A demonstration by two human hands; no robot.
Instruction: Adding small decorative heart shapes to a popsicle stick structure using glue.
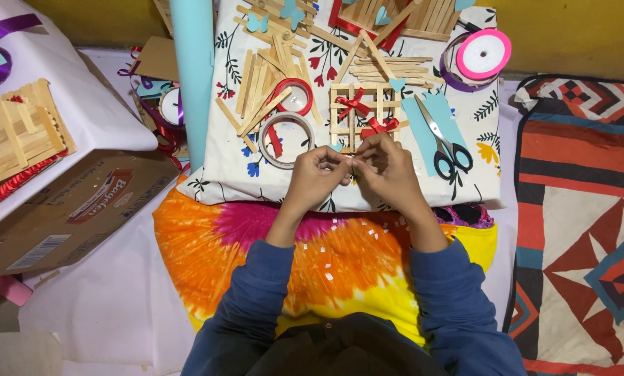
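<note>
Floral cloth (235,174) covers the work board, strewn with wooden craft sticks (259,87), a stick lattice (357,115) tied with red bows, scissors (447,150) and a clear tape roll (284,139). Just below the lattice, the left hand (315,177) and right hand (388,170) meet fingertip to fingertip, pinched narrowly on a tiny pale scrap (351,163), likely tape. Peeling it cleanly calls for steady, light thumbnail pressure, hands kept close together.
</note>
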